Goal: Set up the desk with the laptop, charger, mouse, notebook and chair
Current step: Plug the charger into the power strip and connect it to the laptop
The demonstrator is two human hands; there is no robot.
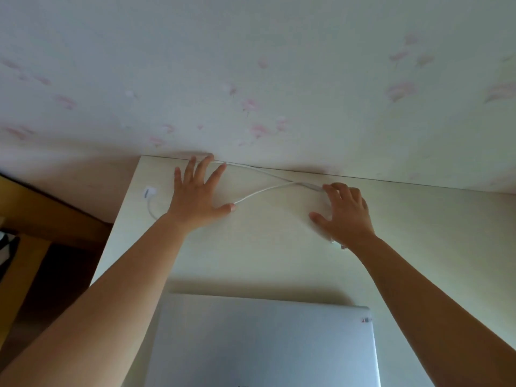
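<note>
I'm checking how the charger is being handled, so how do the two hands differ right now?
The left hand lies flat with fingers spread straight, pressing the white cable to the desk; the right hand is curled over the white charger block. The left hand reaches to the wall edge; the right hand sits nearer the closed laptop. Both rest on the desk behind the laptop, touching the charger's parts.

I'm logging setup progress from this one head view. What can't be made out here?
- Charger: mostly hidden under the right hand.
- Cable: its middle runs under the left hand.
- Laptop: closed, front cut off by the bottom edge.
- Mouse, notebook, chair: outside the view.
</note>
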